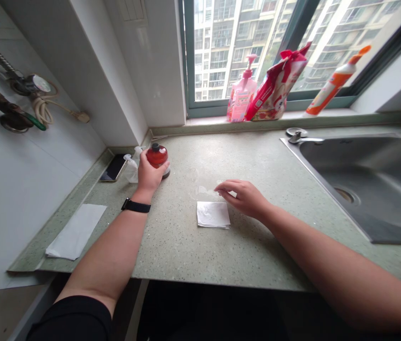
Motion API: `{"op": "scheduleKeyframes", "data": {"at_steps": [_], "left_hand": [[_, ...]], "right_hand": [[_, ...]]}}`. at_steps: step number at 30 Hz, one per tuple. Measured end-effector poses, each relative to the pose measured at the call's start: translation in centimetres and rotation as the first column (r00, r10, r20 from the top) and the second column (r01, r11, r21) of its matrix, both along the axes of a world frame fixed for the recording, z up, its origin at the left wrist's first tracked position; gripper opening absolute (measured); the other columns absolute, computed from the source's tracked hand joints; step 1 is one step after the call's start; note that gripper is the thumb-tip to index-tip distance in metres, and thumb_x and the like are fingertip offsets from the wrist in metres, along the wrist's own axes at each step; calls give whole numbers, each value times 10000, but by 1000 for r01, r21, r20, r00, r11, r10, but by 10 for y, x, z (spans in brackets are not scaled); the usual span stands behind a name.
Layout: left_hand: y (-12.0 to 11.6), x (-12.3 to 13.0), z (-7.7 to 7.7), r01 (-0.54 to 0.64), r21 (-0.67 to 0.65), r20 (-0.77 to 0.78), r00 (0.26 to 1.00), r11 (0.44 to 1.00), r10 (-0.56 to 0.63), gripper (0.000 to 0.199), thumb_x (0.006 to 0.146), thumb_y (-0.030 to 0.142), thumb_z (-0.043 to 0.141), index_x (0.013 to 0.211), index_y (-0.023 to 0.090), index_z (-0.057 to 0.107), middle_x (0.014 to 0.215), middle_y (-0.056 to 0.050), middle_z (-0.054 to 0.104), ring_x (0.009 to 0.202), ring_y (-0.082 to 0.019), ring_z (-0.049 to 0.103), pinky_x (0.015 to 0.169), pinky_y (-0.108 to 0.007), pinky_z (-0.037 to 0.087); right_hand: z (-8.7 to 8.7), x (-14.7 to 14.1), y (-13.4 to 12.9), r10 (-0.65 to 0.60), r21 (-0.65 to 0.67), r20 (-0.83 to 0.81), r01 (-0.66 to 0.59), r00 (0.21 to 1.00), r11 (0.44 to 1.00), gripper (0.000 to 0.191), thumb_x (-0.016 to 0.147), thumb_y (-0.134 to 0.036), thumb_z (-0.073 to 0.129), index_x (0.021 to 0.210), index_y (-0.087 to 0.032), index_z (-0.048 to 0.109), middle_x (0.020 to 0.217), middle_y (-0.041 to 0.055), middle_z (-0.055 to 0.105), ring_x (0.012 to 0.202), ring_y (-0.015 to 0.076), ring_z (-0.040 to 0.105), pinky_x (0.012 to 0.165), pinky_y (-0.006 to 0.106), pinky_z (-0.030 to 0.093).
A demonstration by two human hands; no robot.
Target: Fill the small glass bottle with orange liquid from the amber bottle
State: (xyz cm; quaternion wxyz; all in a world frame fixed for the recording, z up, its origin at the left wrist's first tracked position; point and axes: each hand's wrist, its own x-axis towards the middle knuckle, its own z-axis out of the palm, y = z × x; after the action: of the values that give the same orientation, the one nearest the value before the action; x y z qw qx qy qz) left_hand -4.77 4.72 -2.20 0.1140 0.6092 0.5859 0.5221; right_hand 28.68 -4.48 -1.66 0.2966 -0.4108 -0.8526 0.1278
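My left hand (150,174) is wrapped around a red-brown bottle (158,155) with a black cap, which stands upright at the back left of the counter. Close to the counter's middle, my right hand (243,196) has its fingers drawn together at a thin, translucent piece (205,190). Whether that piece is plastic film or something wet, I cannot tell. Just in front of it lies a folded white paper towel (213,214). Clear plastic spray bottles (132,169) stand beside the left hand, partly hidden by it.
A phone (113,167) and another folded white paper (77,231) lie at the left. The steel sink (371,189) is on the right, its tap handle (305,139) at the corner. On the windowsill are a pink pump bottle (241,97), a red bag (277,90) and an orange-white bottle (332,87).
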Motion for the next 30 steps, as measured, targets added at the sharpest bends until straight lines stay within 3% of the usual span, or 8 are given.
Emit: {"op": "scheduleKeyframes", "data": {"at_steps": [8,14,18,22,30], "left_hand": [[-38,34,23,208,183,-277,949,961,-153,731,794,361,932,1396,245,534,1342,-105,685,1249,-323,677,1106,-501,555],[-70,60,34,402,175,-419,856,899,-302,697,863,412,863,1435,243,504,1362,-123,688,1243,-327,664,1100,-501,512],[-86,73,36,457,133,-510,792,879,-334,686,881,383,820,1466,254,487,1356,-130,689,1238,-337,651,1081,-506,466],[-94,81,35,489,88,-572,738,868,-358,692,858,357,816,1464,262,494,1353,-121,695,1216,-337,644,1051,-488,436],[-96,85,33,506,100,-622,704,857,-343,691,822,301,819,1436,250,506,1350,-116,694,1176,-333,638,1031,-471,422]], "right_hand": [[1,-1,-2,-45,36,-29,46,999,998,225,1053,-262,545,1109,-238,762,1035,58,836,890,197,780,806,354,581],[13,-5,-13,-80,163,-205,115,975,980,215,1041,-260,586,1203,-245,727,964,34,823,872,192,778,833,375,614],[25,-8,-23,-93,185,-309,155,947,970,236,1035,-286,619,1258,-266,693,981,28,821,890,196,783,865,393,636],[33,-12,-30,-64,251,-310,146,949,957,231,1026,-286,651,1255,-266,671,997,33,813,920,204,782,882,399,640],[28,-14,-31,-60,320,-268,148,961,936,194,1013,-350,715,1173,-258,654,937,24,788,852,198,754,819,370,618]]}}
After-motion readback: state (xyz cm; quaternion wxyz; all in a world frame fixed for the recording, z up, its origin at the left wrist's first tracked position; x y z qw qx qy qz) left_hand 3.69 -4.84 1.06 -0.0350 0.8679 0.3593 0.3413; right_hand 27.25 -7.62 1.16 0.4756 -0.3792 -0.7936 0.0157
